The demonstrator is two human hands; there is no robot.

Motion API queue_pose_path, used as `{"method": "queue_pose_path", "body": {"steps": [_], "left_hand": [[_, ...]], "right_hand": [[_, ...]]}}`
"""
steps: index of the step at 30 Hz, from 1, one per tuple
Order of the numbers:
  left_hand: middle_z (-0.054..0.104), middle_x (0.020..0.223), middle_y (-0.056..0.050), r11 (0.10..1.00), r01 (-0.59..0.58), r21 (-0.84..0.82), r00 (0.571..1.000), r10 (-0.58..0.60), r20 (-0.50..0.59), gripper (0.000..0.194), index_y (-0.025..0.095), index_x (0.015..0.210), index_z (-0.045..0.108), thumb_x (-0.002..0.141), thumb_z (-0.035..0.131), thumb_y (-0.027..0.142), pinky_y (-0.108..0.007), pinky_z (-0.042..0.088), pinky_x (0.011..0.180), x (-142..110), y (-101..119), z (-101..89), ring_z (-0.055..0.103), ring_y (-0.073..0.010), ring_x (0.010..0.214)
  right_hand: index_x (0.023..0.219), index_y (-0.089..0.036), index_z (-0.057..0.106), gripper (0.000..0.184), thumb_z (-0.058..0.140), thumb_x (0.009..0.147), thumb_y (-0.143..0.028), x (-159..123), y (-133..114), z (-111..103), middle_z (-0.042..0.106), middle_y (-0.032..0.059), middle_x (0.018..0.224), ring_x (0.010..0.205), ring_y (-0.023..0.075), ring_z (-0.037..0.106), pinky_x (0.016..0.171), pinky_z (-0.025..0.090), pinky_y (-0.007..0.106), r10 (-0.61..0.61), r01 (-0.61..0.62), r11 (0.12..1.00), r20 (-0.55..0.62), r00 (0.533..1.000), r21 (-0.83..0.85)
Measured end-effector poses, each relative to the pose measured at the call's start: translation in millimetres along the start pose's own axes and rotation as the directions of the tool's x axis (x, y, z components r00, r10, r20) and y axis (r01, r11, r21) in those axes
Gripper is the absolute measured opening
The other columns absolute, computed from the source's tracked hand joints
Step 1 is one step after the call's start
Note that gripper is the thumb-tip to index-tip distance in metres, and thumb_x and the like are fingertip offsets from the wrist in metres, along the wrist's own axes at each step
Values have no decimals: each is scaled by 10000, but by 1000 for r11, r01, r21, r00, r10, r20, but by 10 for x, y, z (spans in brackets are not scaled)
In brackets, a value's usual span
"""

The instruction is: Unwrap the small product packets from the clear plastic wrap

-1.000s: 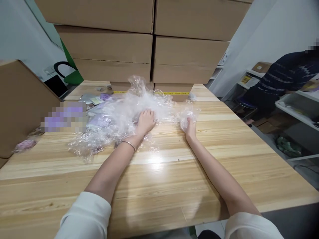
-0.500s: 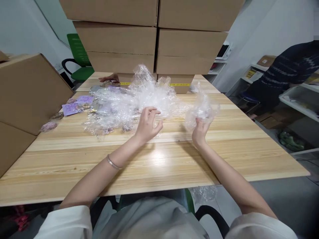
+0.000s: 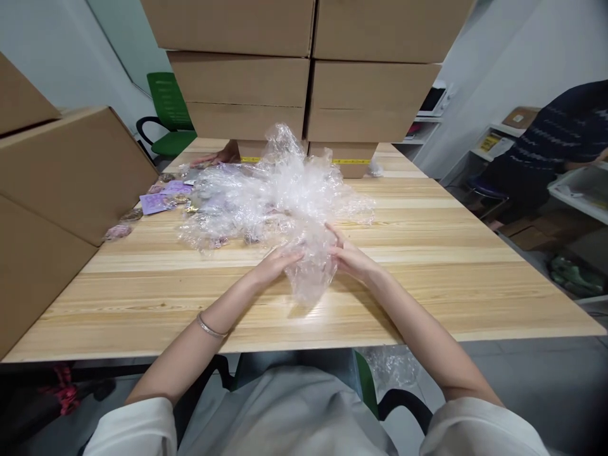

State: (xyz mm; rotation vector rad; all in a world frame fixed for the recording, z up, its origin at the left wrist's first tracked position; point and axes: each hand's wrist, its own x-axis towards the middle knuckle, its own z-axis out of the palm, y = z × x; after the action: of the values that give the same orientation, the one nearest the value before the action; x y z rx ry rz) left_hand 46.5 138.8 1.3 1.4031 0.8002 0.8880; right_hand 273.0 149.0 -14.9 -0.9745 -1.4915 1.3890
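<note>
Crumpled clear plastic film [image 3: 311, 266] is bunched between my two hands, just above the near-middle part of the wooden table [image 3: 228, 288]. My left hand [image 3: 275, 263] grips its left side, the fingers partly hidden by the film. My right hand [image 3: 349, 254] holds the right side with thumb and fingers. Right behind lies a large heap of clear plastic wrapping [image 3: 266, 196], with small items showing through it. Purple packets [image 3: 159, 201] lie at the heap's left end.
Cardboard boxes [image 3: 242, 85] are stacked at the back of the table. Another large box [image 3: 71, 164] stands on the left. Across the table another person's hand [image 3: 216, 155] shows beside the heap. A person in a dark patterned top [image 3: 555, 133] is at the right by shelves.
My right hand has brought the film from the right to the middle, in front of me. My left hand has come down from the heap and closed on it too.
</note>
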Motion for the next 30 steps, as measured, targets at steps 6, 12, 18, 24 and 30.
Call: {"method": "queue_pose_path", "body": {"steps": [6,12,18,24,30], "left_hand": [[742,1088,-94,967,-66,-246,912,-42,-409,458,173,1050,704,832,645,572,-408,552,915,58,1,-132,679,-281,1084],[745,1060,-46,837,-357,-415,772,14,-635,305,227,1123,694,949,557,439,-232,570,713,116,203,-281,715,-156,868],[630,588,-5,742,-328,-584,843,-49,-536,345,177,687,660,947,459,281,-241,553,652,22,438,-350,648,-131,590],[656,665,-64,849,-40,-527,995,-13,-97,228,153,606,664,758,603,310,-368,549,778,-18,282,-139,688,-233,757],[673,1095,-74,996,27,-83,916,-58,-397,369,192,1100,625,811,709,407,-363,471,916,42,-9,0,630,-232,1023]], "right_hand": [[780,-228,595,258,713,672,-431,42,-46,-312,622,-4,729,709,174,608,742,533,344,-7,22,997,-218,976,68],[708,-285,597,303,574,651,-582,-77,-257,-904,661,42,851,1009,278,631,953,485,496,-174,239,965,-424,889,105],[425,-207,521,867,-37,884,-686,-381,-450,-1428,733,84,812,1107,257,654,934,402,525,6,8,985,-86,996,171],[1282,-260,624,787,614,709,-798,-95,-329,-361,649,106,1323,1105,267,669,964,508,475,151,-210,975,465,872,77],[848,-157,717,358,575,921,-477,-293,-297,347,689,29,730,623,141,588,594,433,263,155,-67,904,178,972,-422]]}}
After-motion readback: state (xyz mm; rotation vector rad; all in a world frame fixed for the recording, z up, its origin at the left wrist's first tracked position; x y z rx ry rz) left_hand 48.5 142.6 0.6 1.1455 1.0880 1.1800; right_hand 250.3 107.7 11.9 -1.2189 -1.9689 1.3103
